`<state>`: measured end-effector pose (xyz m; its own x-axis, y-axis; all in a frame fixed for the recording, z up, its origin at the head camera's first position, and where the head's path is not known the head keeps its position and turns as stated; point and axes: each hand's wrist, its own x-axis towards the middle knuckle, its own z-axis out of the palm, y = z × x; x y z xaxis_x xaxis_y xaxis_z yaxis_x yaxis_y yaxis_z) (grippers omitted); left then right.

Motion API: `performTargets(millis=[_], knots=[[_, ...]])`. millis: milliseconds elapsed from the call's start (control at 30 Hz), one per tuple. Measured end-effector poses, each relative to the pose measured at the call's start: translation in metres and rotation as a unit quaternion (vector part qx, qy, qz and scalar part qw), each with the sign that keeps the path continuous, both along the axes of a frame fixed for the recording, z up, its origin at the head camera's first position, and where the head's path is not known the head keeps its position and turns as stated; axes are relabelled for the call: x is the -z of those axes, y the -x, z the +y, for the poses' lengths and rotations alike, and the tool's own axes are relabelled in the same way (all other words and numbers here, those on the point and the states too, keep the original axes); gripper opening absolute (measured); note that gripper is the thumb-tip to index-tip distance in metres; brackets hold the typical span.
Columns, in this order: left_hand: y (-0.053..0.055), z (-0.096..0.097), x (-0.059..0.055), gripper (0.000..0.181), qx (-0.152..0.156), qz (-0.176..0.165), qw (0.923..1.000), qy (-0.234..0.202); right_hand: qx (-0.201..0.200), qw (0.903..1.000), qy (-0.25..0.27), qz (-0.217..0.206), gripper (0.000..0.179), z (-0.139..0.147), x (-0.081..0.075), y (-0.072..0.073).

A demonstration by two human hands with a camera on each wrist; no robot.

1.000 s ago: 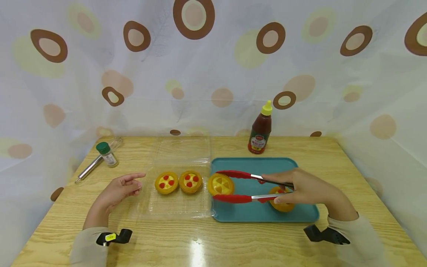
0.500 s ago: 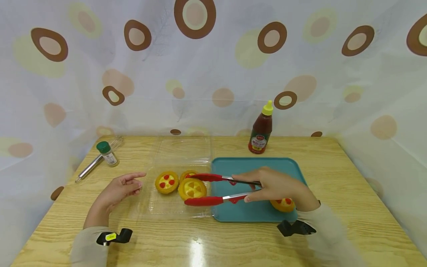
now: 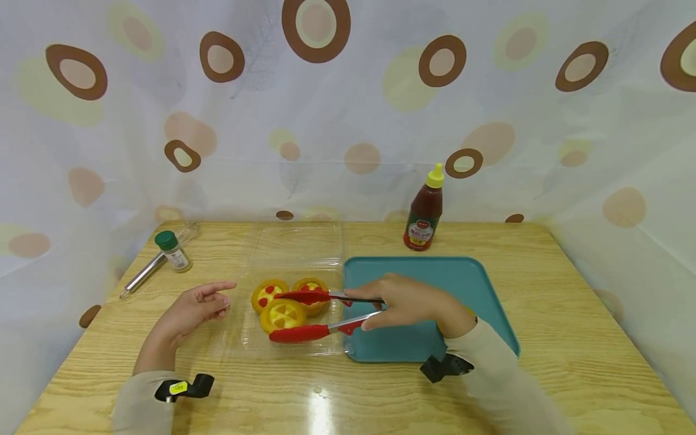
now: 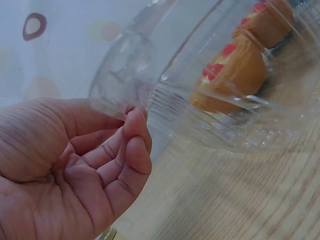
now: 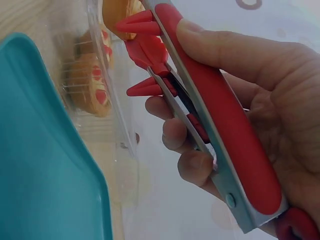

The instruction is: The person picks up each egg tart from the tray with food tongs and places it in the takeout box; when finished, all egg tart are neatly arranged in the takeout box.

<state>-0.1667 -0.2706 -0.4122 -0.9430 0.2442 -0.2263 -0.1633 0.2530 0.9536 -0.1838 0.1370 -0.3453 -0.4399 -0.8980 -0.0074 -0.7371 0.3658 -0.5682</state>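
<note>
Held a yellow-topped egg tart in red-headed tongs

Wrapped the right hand round the tongs, fingers partly closed, with a gap of about the tart's width left between the red heads. Curled the left hand at the left edge of a clear clamshell box, seemingly pinching thin plastic between thumb and fingers.

Had the tart inside the box's outline, just in front of two red-topped egg tarts. Judged it light, firm but perhaps crumbly in the crust, softer and possibly slick on top; favoured a gentle squeeze on opposite sides of the crust, clear of the topping. Reckoned the box light, flexible and easily slid, best steadied by its edge.

Could not make out any contact with the box floor or neighbouring tarts, nor tell real pastry from imitation. Found the tart's crust cut off at the top of the right wrist view. Saw past the right forearm only a yellow-brown sliver over the teal tray. Could not read the small labels on the sauce bottle and green-capped shaker, farther out on the tabletop.
</note>
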Motion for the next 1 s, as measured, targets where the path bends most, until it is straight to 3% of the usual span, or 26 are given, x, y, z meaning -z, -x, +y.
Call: performTargets(millis=[367, 1000], knots=[[0.000, -0.002, 0.003, 0.052, 0.006, 0.011, 0.9999, -0.006, -0.009, 0.9994, -0.032, -0.003, 0.059, -0.025, 0.003, 0.001], [-0.001, 0.001, 0.000, 0.053, 0.005, 0.008, 0.9999, 0.007, -0.017, 0.9972, -0.072, -0.010, 0.056, -0.040, 0.006, 0.006]])
